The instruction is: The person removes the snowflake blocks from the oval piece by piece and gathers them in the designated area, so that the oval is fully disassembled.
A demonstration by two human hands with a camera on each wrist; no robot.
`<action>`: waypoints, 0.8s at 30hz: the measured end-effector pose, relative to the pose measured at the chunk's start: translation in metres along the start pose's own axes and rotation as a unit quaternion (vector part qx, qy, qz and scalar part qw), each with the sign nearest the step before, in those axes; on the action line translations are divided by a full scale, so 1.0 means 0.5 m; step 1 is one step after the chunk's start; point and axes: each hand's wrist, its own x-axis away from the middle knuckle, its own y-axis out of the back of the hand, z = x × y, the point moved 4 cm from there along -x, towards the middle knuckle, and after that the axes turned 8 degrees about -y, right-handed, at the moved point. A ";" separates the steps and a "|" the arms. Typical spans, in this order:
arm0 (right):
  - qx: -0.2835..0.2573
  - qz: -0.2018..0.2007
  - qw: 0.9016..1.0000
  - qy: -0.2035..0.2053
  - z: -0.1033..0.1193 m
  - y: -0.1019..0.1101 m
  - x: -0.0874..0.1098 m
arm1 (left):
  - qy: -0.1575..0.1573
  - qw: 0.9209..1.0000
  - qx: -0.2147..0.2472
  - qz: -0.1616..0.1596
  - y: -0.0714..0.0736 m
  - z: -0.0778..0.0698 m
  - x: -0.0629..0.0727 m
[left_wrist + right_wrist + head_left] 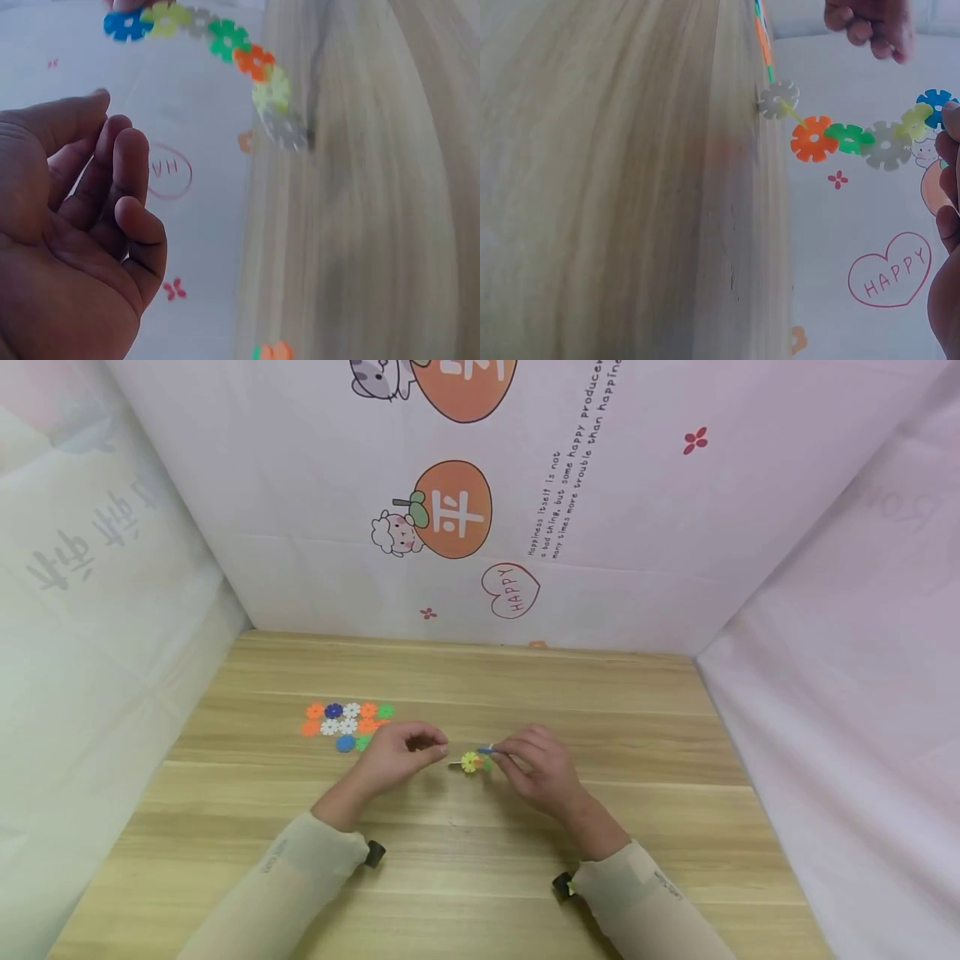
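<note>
My right hand [542, 774] pinches a blue snowflake-shaped plastic disc [127, 25] between thumb and fingertips. From that disc hangs a curved chain of notched discs linked edge to edge: yellow [166, 19], greyish white, green [229, 40], orange [814, 139], yellow again and a greyish-white disc [778, 100] at the low end. This low end is close over the wooden table in both wrist views. To the left of the chain, my left hand [399, 758] hovers with loosely bent fingers [132, 161] and nothing between them, apart from the discs.
Loose notched discs in orange, dark blue [333, 711], white [348, 727], green and light blue [345, 743] lie in rows on the wooden table [465, 877], beyond and left of my left hand. Printed white cloth [630, 527] walls the table's back and sides.
</note>
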 end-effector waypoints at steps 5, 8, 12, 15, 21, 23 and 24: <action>0.001 0.000 1.000 0.006 0.006 -0.004 -0.006 | -0.037 0.999 0.000 0.019 -0.025 -0.029 -0.014; -0.005 -0.002 1.000 0.013 0.009 -0.007 -0.008 | -0.046 0.999 0.004 0.022 -0.033 -0.042 -0.019; -0.010 -0.007 1.000 0.024 0.011 -0.010 -0.009 | -0.053 0.998 0.008 0.028 -0.042 -0.053 -0.024; -0.011 -0.007 0.999 0.029 0.013 -0.012 -0.009 | -0.055 0.998 0.008 0.034 -0.047 -0.055 -0.024; -0.019 -0.009 0.999 0.028 0.013 -0.011 -0.007 | -0.058 0.998 0.001 0.035 -0.048 -0.052 -0.022; -0.022 -0.008 0.999 0.024 0.011 -0.009 -0.005 | -0.054 0.998 -0.002 0.033 -0.048 -0.052 -0.022; -0.022 -0.007 0.999 0.022 0.010 -0.009 -0.003 | -0.053 0.998 -0.003 0.032 -0.048 -0.052 -0.022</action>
